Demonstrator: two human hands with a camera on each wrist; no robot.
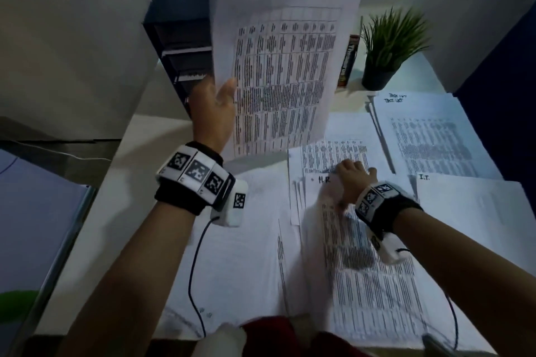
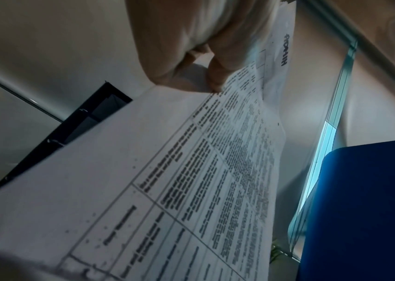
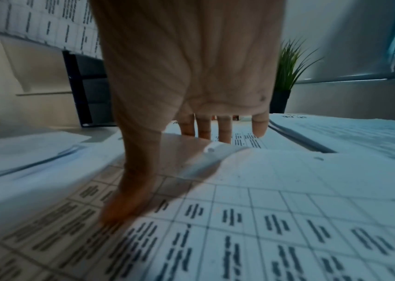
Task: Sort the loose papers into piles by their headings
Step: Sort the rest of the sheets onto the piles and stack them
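Note:
My left hand point(image 1: 226, 93) holds a printed sheet headed ADMIN point(image 1: 284, 52) up in the air by its left edge, thumb on the front and fingers hidden behind it. In the left wrist view, my left hand point(image 2: 206, 76) pinches the ADMIN sheet point(image 2: 143, 171). My right hand point(image 1: 352, 177) is down on the sheet headed H.R. point(image 1: 371, 284). In the right wrist view, the thumb point(image 3: 119, 205) presses the H.R. sheet point(image 3: 276, 218), whose top edge buckles up between thumb and fingers point(image 3: 224, 131). More piles lie around: I.T. point(image 1: 478, 211), a task list pile point(image 1: 429, 130), and one behind the H.R. pile point(image 1: 327, 151).
White sheets with little print showing point(image 1: 237, 255) lie at the desk's left. A dark file rack point(image 1: 177, 46) stands at the back, with a potted plant point(image 1: 388, 46) and a small printed box point(image 1: 348, 64) to its right. A blue partition point(image 1: 499, 66) closes the right side.

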